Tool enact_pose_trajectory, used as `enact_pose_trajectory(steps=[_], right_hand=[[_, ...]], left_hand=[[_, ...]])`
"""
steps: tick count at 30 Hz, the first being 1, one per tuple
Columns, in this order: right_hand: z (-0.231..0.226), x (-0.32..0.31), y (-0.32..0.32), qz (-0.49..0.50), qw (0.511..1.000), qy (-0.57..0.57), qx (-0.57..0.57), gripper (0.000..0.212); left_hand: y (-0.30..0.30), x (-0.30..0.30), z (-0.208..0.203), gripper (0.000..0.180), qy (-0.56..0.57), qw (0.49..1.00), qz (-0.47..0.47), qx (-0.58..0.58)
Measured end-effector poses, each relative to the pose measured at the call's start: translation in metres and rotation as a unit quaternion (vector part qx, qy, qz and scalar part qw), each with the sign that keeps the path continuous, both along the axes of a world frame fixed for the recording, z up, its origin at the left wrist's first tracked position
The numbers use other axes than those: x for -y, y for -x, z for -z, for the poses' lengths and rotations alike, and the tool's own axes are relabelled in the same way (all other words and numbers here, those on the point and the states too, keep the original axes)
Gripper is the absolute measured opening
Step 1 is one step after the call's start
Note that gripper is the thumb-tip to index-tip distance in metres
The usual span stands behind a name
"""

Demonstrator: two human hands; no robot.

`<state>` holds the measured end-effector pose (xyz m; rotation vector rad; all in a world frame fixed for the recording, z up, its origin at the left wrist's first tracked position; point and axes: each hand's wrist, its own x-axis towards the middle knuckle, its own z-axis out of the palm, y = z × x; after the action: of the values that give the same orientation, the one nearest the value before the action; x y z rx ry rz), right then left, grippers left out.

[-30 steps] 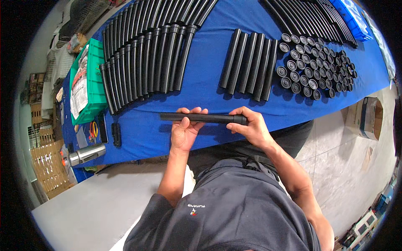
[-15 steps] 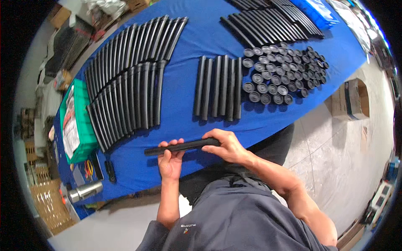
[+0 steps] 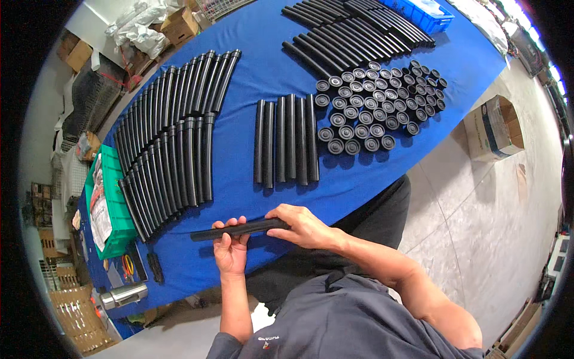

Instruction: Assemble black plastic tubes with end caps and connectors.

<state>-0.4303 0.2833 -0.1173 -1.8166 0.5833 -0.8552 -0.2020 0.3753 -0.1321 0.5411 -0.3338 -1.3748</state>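
Observation:
A black tube (image 3: 205,234) lies nearly level across both my hands, just over the near edge of the blue-covered table. My left hand (image 3: 231,254), palm up, grips it near the middle with the thumb on the near side. My right hand (image 3: 306,227) closes around its right end and hides that end. Beyond the hands, several black tubes (image 3: 290,140) lie side by side. To their right sit many round black caps (image 3: 352,146) with ringed faces. At the left, two rows of black tubes (image 3: 207,158) have wider collars at their far ends.
More black tubes (image 3: 335,54) lie at the far side near a blue crate (image 3: 439,24). A green crate (image 3: 122,221) stands at the left edge, close to orange-handled pliers (image 3: 127,266) and a silver cylinder (image 3: 124,295). A cardboard box (image 3: 478,134) is on the floor at right.
The whole view has shifted, so the table's things appear lower and farther left. Both hands keep their hold on the tube, with little visible change in grip.

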Motion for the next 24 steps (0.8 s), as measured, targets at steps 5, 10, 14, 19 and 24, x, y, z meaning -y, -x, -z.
enact_pose_trajectory(steps=[5, 10, 14, 19, 24], right_hand=[[0.000, -0.004, 0.004, 0.013, 1.000, -0.017, -0.010, 0.035], [0.002, -0.005, 0.002, 0.021, 1.000, 0.006, 0.002, 0.034], [0.003, -0.005, 0.003, 0.025, 1.000, 0.005, 0.005, 0.032], [0.005, -0.005, 0.002, 0.008, 1.000, 0.014, -0.010, 0.036], [0.003, -0.011, -0.001, 0.040, 0.994, 0.099, -0.001, 0.039]], left_hand=[[0.002, 0.000, 0.006, 0.029, 0.027, 0.999, 0.019, 0.005], [0.002, -0.001, 0.005, 0.029, 0.016, 1.000, 0.012, 0.014], [0.005, -0.001, 0.002, 0.030, -0.003, 1.000, -0.001, 0.003], [0.003, -0.001, 0.003, 0.031, 0.004, 1.000, 0.010, 0.007], [0.002, -0.002, 0.005, 0.032, -0.024, 1.000, 0.015, 0.014]])
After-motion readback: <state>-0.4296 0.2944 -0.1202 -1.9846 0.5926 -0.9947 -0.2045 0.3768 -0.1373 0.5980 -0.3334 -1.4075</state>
